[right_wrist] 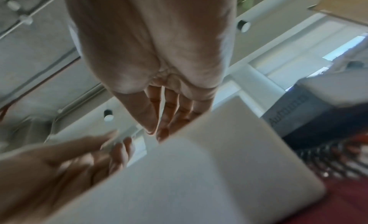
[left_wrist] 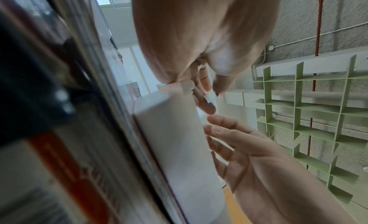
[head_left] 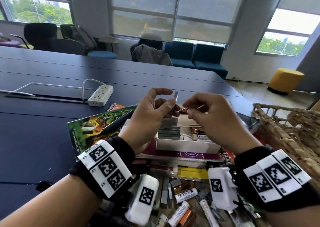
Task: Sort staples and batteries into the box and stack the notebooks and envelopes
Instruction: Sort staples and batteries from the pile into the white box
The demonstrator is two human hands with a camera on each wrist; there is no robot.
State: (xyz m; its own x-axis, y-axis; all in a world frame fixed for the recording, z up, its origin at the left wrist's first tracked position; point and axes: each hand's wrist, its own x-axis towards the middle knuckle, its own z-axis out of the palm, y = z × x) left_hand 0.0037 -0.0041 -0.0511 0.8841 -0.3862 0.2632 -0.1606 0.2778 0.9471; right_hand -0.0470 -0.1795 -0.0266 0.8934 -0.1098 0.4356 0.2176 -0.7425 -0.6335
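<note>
Head view: the left hand (head_left: 152, 112) pinches a grey staple strip (head_left: 176, 96) upright above the white box (head_left: 187, 146). The right hand (head_left: 213, 116) hovers beside it, fingers curled; whether it holds anything cannot be told. The box, holding staples (head_left: 169, 128) and batteries (head_left: 199, 134), sits on notebooks (head_left: 180, 155) on the dark surface (head_left: 34, 122).

Left wrist view: the left hand's fingers (left_wrist: 201, 79) pinch the strip over the box (left_wrist: 175, 133).

Right wrist view: blurred; the right hand's fingers (right_wrist: 169, 110) hang above the box (right_wrist: 199, 172).
</note>
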